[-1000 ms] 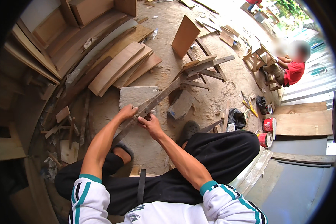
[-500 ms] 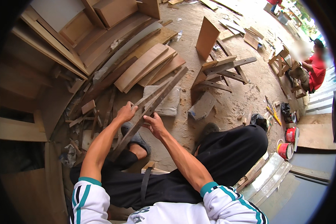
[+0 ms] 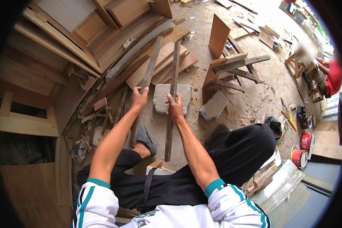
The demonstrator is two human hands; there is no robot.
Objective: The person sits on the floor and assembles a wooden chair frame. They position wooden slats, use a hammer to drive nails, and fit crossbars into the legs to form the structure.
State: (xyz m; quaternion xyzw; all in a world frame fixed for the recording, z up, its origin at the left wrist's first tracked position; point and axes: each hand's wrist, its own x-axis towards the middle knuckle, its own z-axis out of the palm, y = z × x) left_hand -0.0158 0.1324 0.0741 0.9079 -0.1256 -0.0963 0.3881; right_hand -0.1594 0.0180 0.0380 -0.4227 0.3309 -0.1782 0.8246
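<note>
Two long, narrow wooden strips are held up in front of me, apart and roughly side by side. My left hand (image 3: 139, 98) is closed round the left strip (image 3: 152, 62), which leans a little with its upper end to the right. The right strip (image 3: 174, 68) stands nearly straight away from me, gripped at its middle by my right hand (image 3: 175, 108). Beneath them on the ground lies a pale rough block (image 3: 185, 93). Wide flat boards (image 3: 140, 76) lie stacked just beyond the left strip.
A low wooden stand (image 3: 231, 72) with an upright panel is ahead on the right, beside another rough block (image 3: 214, 106). Wooden cabinets (image 3: 60, 49) line the left. Paint cans (image 3: 299, 158) and a yellow tool (image 3: 290, 118) are at right. A person in red (image 3: 332, 78) sits beyond.
The two strips, close together and slanting before, are now spread apart and more upright. Both hands have moved forward, the right one also rightward.
</note>
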